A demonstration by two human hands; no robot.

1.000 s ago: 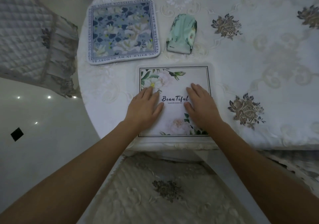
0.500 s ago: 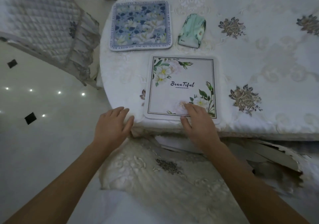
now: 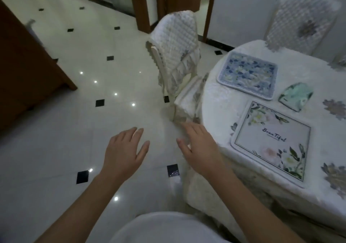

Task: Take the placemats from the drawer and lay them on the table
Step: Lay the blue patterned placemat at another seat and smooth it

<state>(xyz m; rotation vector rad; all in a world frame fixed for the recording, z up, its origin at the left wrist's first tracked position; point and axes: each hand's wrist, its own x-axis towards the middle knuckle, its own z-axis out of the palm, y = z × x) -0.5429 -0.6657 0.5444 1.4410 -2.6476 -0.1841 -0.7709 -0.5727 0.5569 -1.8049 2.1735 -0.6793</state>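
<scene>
both hands (image 3: 124,154) (image 3: 200,149) empty, fingers spread, over bare floor (image 3: 56,130) beside table edge (image 3: 209,100)

Two placemats lie flat on the tabletop (image 3: 215,96), which is round and covered in a white embroidered cloth. The white placemat (image 3: 271,141) sits close to the near edge: square with rounded corners, a thin dark border line, green leaves and pale flowers in two opposite corners, and "Beautiful" in dark script at its middle. The blue placemat (image 3: 247,74) lies beyond it, apart from it and nearer the far side, covered in blue and cream blossoms inside a pale lettered rim
</scene>
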